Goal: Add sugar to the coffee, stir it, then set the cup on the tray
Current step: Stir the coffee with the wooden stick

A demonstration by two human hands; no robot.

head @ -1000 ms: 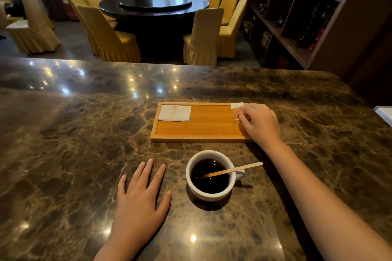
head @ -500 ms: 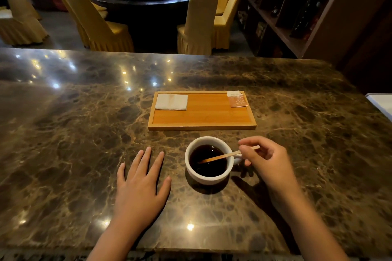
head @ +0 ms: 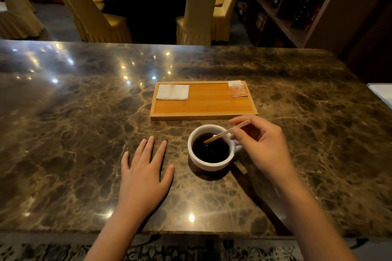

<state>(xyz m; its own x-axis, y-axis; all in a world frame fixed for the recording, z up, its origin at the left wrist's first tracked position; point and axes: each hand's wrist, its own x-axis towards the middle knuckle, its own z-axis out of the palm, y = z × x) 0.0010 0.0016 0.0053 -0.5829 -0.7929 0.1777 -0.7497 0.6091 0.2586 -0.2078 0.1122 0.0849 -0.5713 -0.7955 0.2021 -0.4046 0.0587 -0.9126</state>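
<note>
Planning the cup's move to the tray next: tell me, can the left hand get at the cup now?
Probably yes. The left hand lies flat on the counter beside the cup with bare marble between; only the right hand with the stir stick crowds the handle side.

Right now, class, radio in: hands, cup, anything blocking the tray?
Right hand pinching stirrer, tip in coffee. Left hand flat on table. Cup short of tray. Tray centre bare; napkin, sachet in far corners.

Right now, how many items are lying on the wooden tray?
2. A folded white napkin lies in the far left corner of the tray, and a sugar packet in the far right corner. The cup sits off the tray on the counter. Nothing appears hidden.
</note>
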